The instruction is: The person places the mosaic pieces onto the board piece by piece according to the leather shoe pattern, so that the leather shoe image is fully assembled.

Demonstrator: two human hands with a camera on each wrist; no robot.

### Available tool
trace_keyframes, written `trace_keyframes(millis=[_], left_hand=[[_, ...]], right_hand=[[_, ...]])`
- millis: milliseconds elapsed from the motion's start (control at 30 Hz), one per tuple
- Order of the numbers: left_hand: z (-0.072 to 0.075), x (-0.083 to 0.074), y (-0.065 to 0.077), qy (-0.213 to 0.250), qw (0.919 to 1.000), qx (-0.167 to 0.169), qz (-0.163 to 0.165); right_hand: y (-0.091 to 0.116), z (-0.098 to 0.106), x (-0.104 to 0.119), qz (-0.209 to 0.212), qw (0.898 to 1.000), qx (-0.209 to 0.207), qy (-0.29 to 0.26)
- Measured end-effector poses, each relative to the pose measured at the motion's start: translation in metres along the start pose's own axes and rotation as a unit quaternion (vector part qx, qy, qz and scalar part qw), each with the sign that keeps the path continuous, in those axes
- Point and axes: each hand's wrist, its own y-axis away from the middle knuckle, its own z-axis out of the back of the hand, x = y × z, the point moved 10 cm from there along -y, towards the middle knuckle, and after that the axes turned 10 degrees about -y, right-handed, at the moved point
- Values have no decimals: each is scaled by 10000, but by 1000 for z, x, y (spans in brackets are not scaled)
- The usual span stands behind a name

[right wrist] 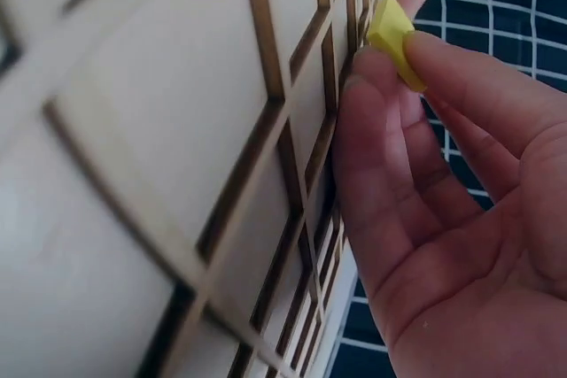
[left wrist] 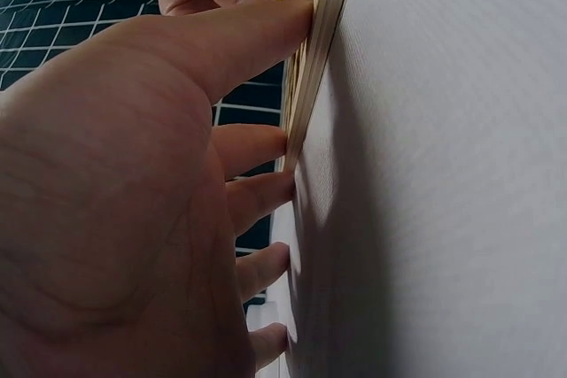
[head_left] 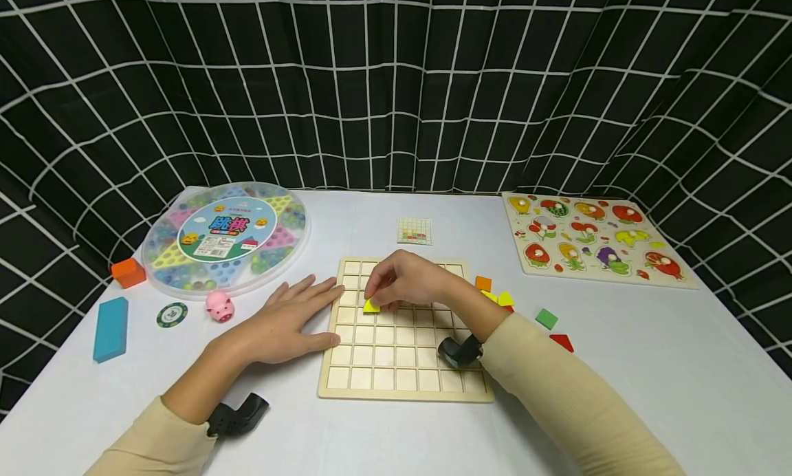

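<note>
A wooden grid board [head_left: 384, 356] with square cells lies on the white table. Over its left part, my right hand [head_left: 408, 278] pinches a small yellow tile [head_left: 371, 306] between thumb and fingers. In the right wrist view the yellow tile [right wrist: 395, 40] is tilted, close to the grid ridges, and the fingers touch the board. My left hand [head_left: 295, 322] lies flat with fingers spread, its thumb and a fingertip touching the board's left edge. The left wrist view shows the left thumb [left wrist: 257, 37] against the board's side.
Loose orange [head_left: 483, 283], yellow [head_left: 505, 298], green [head_left: 546, 318] and red [head_left: 562, 342] tiles lie right of the board. A small pattern card [head_left: 414, 231] lies behind it. Leftward are a round marble game box [head_left: 291, 256], pink pig [head_left: 219, 306], chip [head_left: 172, 315] and blocks [head_left: 111, 329]. A fruit puzzle [head_left: 575, 256] lies back right.
</note>
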Motion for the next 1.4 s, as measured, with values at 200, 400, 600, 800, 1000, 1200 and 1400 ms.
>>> trace_keyframes(millis=[200, 400, 600, 800, 1000, 1200, 1400], left_hand=[[0, 1, 1, 57, 10000, 18, 8], [0, 0, 1, 100, 9999, 3, 2], [-3, -1, 2, 143, 9999, 27, -10], [-3, 0, 2, 170, 9999, 22, 21], [-3, 0, 1, 154, 9999, -29, -6], [-5, -2, 2, 141, 9999, -35, -25], [0, -2, 3, 210, 9997, -128, -36]], right_hand=[[-5, -10, 5, 59, 9990, 74, 438], [-3, -17, 8, -26, 9943, 69, 1060], [-3, -17, 7, -110, 9903, 26, 1387], [0, -16, 9, -9, 9877, 33, 1560], [13, 2, 6, 185, 9977, 7, 650], [40, 43, -3, 90, 9992, -343, 206], [72, 86, -20, -254, 9949, -928, 304]])
